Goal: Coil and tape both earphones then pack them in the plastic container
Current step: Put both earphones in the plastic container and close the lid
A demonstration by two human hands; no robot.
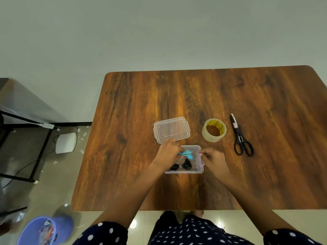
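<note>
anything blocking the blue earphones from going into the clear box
Nothing visible does. The clear plastic container is open, its lid set aside behind it. The coiled black earphones fill only its near part, leaving room for the blue earphones.

Single head-worn wide-angle cam, no second view. Looks forward and steeply down from above the person's chest onto the bench, whose near edge runs across the lower frame. Both hands sit mid-frame at arm's reach. Wall fills the top third; floor shows at left and below. Edges are visibly bowed by the lens.
</note>
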